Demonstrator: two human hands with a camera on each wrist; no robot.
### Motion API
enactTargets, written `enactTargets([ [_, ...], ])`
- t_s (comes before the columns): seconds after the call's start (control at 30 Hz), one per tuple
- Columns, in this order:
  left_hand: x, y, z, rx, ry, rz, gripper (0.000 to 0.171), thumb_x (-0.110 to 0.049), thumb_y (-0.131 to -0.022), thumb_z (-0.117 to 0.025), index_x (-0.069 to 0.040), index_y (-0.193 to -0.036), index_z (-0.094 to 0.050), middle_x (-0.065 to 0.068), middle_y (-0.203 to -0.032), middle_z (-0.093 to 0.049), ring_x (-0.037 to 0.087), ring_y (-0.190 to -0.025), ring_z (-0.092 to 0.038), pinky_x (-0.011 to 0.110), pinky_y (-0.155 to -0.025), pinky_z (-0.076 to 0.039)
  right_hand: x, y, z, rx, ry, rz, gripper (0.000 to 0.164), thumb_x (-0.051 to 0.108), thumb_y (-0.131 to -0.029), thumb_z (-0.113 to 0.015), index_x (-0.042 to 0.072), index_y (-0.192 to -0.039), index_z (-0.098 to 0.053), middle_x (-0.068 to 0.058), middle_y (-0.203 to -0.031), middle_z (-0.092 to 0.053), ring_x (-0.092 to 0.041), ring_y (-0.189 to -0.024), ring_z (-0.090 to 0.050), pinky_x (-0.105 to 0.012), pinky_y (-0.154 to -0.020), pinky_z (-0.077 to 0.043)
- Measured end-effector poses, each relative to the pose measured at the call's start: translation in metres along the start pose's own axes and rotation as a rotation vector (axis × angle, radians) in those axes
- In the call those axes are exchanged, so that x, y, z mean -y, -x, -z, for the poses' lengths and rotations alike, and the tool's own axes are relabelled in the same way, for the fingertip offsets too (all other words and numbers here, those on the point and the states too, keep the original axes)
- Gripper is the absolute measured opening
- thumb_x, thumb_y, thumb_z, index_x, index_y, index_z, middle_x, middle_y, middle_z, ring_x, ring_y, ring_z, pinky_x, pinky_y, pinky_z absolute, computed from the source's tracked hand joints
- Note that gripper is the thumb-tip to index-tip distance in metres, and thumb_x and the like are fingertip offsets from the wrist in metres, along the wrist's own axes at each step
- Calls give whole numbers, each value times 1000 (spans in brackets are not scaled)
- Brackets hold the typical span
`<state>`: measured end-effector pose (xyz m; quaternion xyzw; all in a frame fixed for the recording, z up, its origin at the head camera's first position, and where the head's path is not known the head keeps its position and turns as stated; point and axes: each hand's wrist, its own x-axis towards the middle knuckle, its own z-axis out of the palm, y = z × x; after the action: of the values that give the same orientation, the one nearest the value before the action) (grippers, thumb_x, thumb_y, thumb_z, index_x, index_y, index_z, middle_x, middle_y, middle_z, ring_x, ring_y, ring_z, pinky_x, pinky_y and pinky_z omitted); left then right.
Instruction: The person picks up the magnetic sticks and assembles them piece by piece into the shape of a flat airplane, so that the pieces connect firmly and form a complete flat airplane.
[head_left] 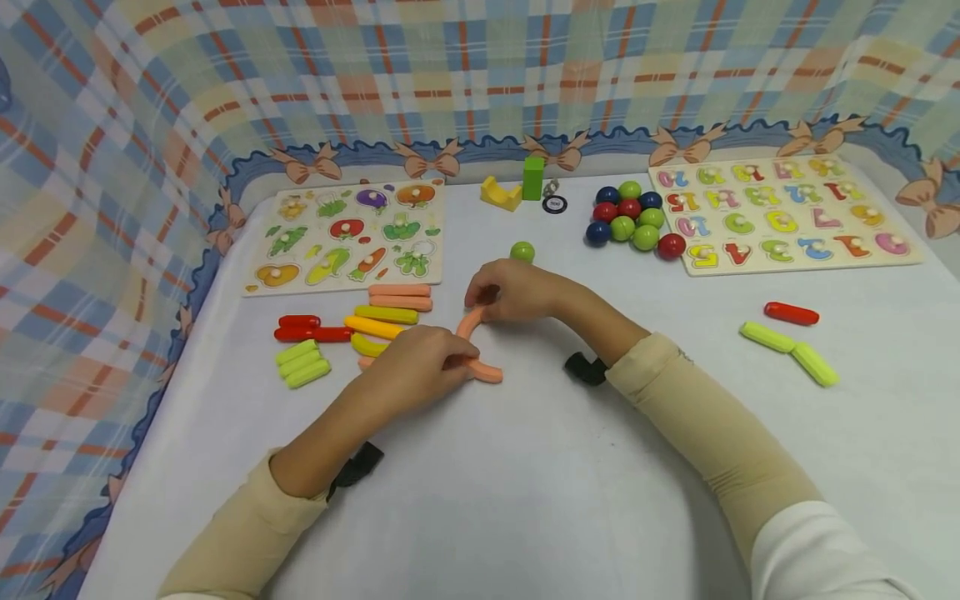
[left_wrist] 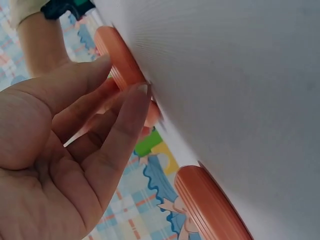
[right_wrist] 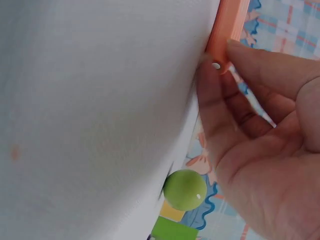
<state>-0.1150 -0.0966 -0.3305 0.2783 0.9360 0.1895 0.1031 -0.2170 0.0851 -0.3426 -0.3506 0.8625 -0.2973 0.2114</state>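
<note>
Near the table's middle, my right hand [head_left: 517,289] pinches the end of a salmon-coloured, slightly curved stick [head_left: 470,322] between thumb and fingers. Its ridged side and a small hole in the end show in the right wrist view. Just nearer to me, my left hand [head_left: 426,367] has thumb and fingertips on a second salmon curved stick [head_left: 486,371], which lies on the table. In the left wrist view the thumb and a finger pinch this ridged stick [left_wrist: 122,57]. The two sticks lie close together; fingers hide where they meet. Another salmon stick [left_wrist: 210,202] lies apart there.
Left of my hands lie salmon sticks [head_left: 400,297], yellow pieces [head_left: 375,326], red pieces [head_left: 300,327] and lime pieces [head_left: 303,364]. A green ball [head_left: 522,252] sits behind my right hand. Vegetable [head_left: 258,283] and number [head_left: 671,217] boards, balls [head_left: 628,208] and blocks [head_left: 533,177] stand farther back.
</note>
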Motion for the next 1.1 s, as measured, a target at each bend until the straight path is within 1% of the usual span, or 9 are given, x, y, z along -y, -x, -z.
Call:
enactTargets([
  [0.1,-1,-1,0,0,0,15,16,-22,-82,-67,-20,-97,-71,-10,-83,-64,9,-67,-51,23,-62,-40,-2,1,0,-8,-6,-35,12,12,-79,-69,14,-90,-65,2,-85,-60,-14,-81,-52,-26,-74,-43],
  [0.23,-1,-1,0,12,4,36,20,-19,-81,-67,-16,-100,-70,-10,-76,-62,10,-64,-50,23,-59,-40,-4,1,-1,-12,-20,-55,10,14,-80,-69,14,-88,-65,1,-81,-59,-15,-78,-52,-26,-70,-43],
  [0.37,1,2,2,39,12,49,28,-20,-80,-69,-15,-107,-66,-10,-74,-56,10,-66,-50,22,-60,-41,-3,6,-2,-23,-21,-60,16,14,-80,-69,12,-95,-63,-2,-80,-58,-16,-77,-51,-27,-69,-43],
  [0.47,6,12,9,29,19,103,30,-24,-78,-71,-18,-107,-63,-10,-77,-54,10,-69,-50,22,-61,-42,-4,13,-1,-39,-3,-64,24,14,-79,-69,12,-102,-62,-2,-82,-57,-17,-77,-50,-28,-69,-44],
  [0.57,20,29,23,-17,25,186,22,-28,-77,-72,-21,-94,-61,-7,-76,-54,12,-70,-49,25,-60,-43,-7,26,4,-48,16,-69,26,14,-80,-67,12,-105,-61,-1,-84,-57,-17,-78,-50,-29,-70,-44],
  [0.73,60,64,52,-70,-30,331,17,-28,-77,-72,-17,-84,-61,-2,-75,-56,18,-70,-49,30,-58,-42,-19,50,20,-95,22,-111,20,15,-83,-63,13,-103,-62,-2,-83,-56,-19,-79,-50,-30,-70,-44],
  [0.9,92,90,68,21,-64,439,24,-23,-74,-75,-8,-89,-63,3,-78,-57,23,-74,-49,34,-62,-42,-38,69,40,-189,-17,-214,19,17,-84,-63,13,-103,-63,-4,-87,-57,-21,-80,-51,-31,-67,-46],
  [1.0,101,97,67,71,-59,476,28,-21,-71,-77,-7,-91,-64,4,-76,-54,24,-75,-48,35,-63,-42,-50,74,48,-210,-69,-264,22,19,-84,-64,12,-105,-62,-5,-90,-57,-22,-79,-53,-32,-65,-48],
  [1.1,106,100,64,74,-61,500,28,-19,-69,-78,-7,-90,-65,5,-75,-53,24,-75,-47,35,-63,-42,-61,76,51,-213,-108,-294,23,20,-85,-64,12,-106,-62,-6,-90,-57,-23,-76,-54,-32,-64,-48],
])
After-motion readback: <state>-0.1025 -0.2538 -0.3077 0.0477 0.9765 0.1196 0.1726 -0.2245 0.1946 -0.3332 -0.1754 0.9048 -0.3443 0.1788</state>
